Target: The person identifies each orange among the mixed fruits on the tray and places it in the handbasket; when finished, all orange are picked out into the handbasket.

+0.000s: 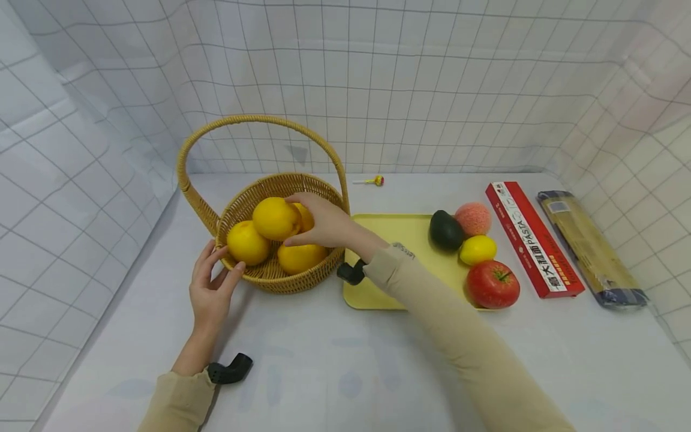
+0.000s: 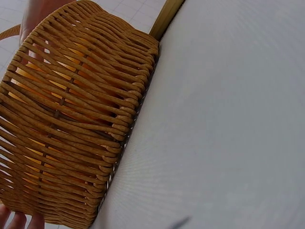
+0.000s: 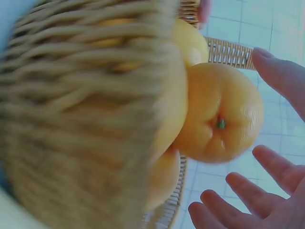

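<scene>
A wicker basket point(image 1: 291, 285) with a tall hoop handle stands at the left of the table, holding several oranges. One orange point(image 1: 274, 219) sits on top of the others. My right hand point(image 1: 324, 225) is over the basket, beside this top orange. In the right wrist view, thumb and fingers point(image 3: 243, 191) are spread wide around the orange point(image 3: 221, 114), with a gap to its skin. My left hand point(image 1: 210, 294) holds the basket's near left side, thumb at the rim. Its fingertips point(image 2: 19, 222) show against the woven wall point(image 2: 71, 119) in the left wrist view.
Right of the basket lies a yellow tray point(image 1: 378, 297) with an avocado point(image 1: 445, 231), a pink round fruit point(image 1: 473, 219), a lemon point(image 1: 477, 249) and a red apple point(image 1: 492, 285). Farther right are a red pasta box point(image 1: 534, 240) and a pasta packet point(image 1: 591, 249). A lollipop point(image 1: 372, 180) lies behind.
</scene>
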